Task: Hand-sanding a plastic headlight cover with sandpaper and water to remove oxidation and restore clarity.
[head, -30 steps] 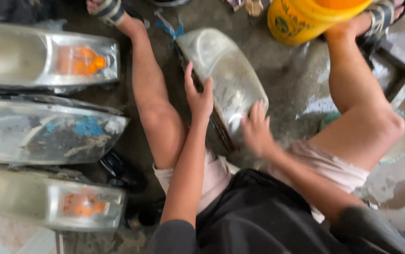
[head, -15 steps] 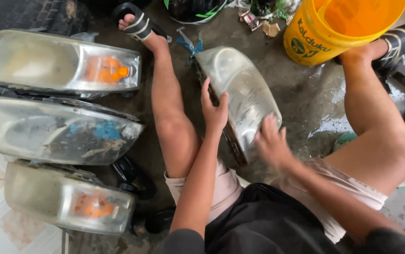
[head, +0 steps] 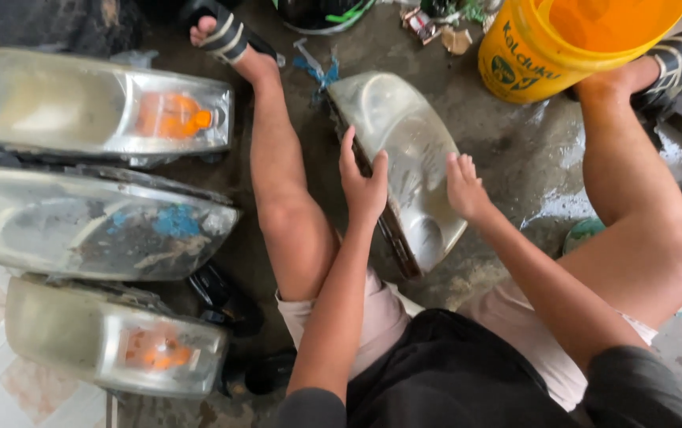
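A cloudy car headlight (head: pixel 404 150) lies on the wet concrete floor between my bare legs. My left hand (head: pixel 362 185) grips its left edge, thumb and fingers wrapped over the rim. My right hand (head: pixel 465 187) presses flat on the lens surface near its right side, fingers together; whether something thin is under the palm I cannot tell.
Three more headlights lie stacked at the left: top (head: pixel 95 103), middle (head: pixel 87 226), bottom (head: pixel 111 337). A yellow bucket (head: pixel 563 47) stands at the upper right by my right foot. A green-rimmed basin (head: pixel 586 234) sits behind my right knee. Small clutter (head: pixel 436 20) lies at the top.
My right hand has slid up the lens from its lower part toward the middle. My left hand stays on the left edge. The view has shifted slightly.
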